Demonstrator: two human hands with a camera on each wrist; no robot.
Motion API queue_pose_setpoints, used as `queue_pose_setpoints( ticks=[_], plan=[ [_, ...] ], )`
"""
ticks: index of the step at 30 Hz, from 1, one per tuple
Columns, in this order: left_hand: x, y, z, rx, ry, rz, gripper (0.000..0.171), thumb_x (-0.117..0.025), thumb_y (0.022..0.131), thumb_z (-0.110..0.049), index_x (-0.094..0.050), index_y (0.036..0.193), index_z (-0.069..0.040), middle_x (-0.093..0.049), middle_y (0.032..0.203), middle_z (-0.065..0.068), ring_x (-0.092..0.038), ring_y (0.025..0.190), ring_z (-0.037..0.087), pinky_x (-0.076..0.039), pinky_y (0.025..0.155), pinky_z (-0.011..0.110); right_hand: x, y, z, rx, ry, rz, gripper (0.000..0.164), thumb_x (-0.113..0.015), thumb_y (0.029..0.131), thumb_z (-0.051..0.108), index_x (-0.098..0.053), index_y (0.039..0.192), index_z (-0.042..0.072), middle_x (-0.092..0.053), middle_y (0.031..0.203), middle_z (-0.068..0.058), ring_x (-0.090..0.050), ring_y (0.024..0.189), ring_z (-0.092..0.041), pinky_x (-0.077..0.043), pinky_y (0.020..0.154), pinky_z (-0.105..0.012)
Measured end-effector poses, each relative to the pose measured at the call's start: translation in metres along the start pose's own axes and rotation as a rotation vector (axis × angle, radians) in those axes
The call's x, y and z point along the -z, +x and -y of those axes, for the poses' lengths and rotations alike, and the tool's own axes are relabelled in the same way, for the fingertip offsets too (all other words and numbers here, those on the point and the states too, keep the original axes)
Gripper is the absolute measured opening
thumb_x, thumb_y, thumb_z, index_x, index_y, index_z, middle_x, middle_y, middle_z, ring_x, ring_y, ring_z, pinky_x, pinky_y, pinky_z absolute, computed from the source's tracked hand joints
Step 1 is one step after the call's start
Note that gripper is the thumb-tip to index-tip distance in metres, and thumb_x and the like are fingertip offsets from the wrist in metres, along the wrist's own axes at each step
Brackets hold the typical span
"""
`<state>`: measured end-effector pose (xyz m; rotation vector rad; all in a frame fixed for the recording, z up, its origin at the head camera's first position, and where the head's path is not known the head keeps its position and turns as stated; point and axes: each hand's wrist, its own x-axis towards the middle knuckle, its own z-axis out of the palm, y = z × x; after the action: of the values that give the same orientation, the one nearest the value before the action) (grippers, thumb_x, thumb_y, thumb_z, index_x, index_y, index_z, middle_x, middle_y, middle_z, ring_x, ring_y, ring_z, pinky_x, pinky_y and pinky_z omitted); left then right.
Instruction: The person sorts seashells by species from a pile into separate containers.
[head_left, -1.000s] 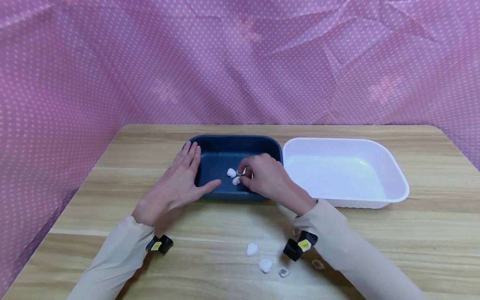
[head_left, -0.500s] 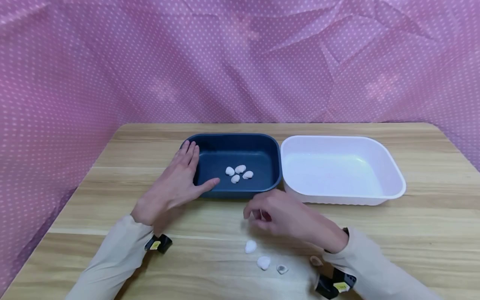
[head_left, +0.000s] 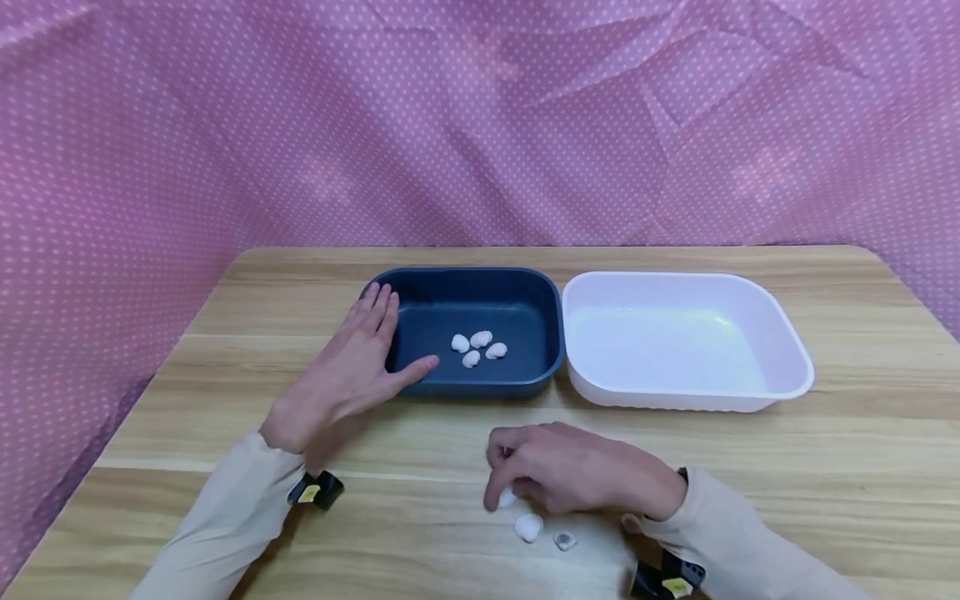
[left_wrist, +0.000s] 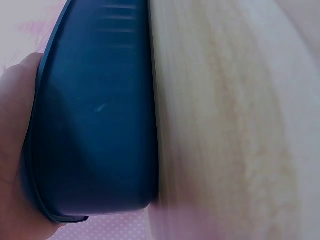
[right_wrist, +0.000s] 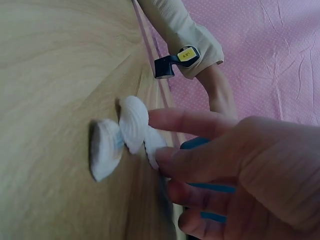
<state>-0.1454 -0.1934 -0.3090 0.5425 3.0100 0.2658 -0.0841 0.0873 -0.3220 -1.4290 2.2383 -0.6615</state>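
Shells (head_left: pixel 497 351): four in blue tray (head_left: pixel 480 389), at least three left on counter (head_left: pixel 405 542). Left hand (head_left: pixel 350 362) spread on tray's rim; right hand (head_left: pixel 561 468) bent round one shell, hold unclear.

A wooden table (head_left: pixel 217 375) bears blue tray (head_left: pixel 480 389), white tray (head_left: pixel 682 401), shells (head_left: pixel 528 527).

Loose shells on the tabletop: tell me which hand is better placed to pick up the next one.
The right hand, most likely: its thumb and forefinger are at a shell on the wooden tabletop, while the left hand is farther off, resting on the rim of the dark blue tray.
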Motion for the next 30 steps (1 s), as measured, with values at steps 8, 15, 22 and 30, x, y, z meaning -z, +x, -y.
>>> queue_pose_setpoints(
  ticks=[8,15,22,30],
  plan=[
    [-0.001,0.000,-0.001,0.000,0.007,0.004,0.108,-0.033,0.087,-0.078,-0.005,0.152,0.003,-0.002,0.160,0.020,0.007,0.147,0.030,-0.004,0.119,0.046,0.001,0.005,0.000,-0.185,-0.003,-0.055,0.011,-0.073,0.087,0.031,-0.065,0.089,0.023,-0.055,0.074,0.013,-0.050,0.066,-0.001,-0.042,0.058,-0.018],
    [0.000,-0.001,0.000,-0.004,0.004,-0.004,0.107,-0.034,0.088,-0.076,-0.007,0.152,0.004,-0.003,0.160,0.021,0.006,0.147,0.031,-0.004,0.119,0.046,0.005,0.001,-0.009,-0.131,0.085,-0.015,0.027,-0.077,0.083,0.022,-0.066,0.107,0.024,-0.052,0.076,0.011,-0.049,0.069,-0.003,-0.041,0.059,-0.018],
    [0.000,-0.001,0.000,-0.006,-0.001,-0.005,0.107,-0.035,0.087,-0.076,-0.007,0.152,0.004,-0.003,0.160,0.021,0.005,0.147,0.031,-0.004,0.119,0.046,0.007,0.000,-0.017,-0.029,0.088,0.024,0.026,-0.067,0.089,0.005,-0.069,0.110,0.020,-0.055,0.088,0.011,-0.050,0.078,-0.003,-0.045,0.068,-0.016],
    [-0.001,0.001,0.000,-0.007,0.025,0.006,0.106,-0.033,0.088,-0.076,-0.008,0.152,0.004,-0.003,0.160,0.021,0.004,0.147,0.032,-0.004,0.119,0.046,0.008,0.000,-0.018,-0.064,0.078,0.035,0.021,-0.074,0.083,0.007,-0.066,0.099,0.019,-0.051,0.078,0.011,-0.048,0.073,-0.003,-0.044,0.066,-0.017]
  ],
)
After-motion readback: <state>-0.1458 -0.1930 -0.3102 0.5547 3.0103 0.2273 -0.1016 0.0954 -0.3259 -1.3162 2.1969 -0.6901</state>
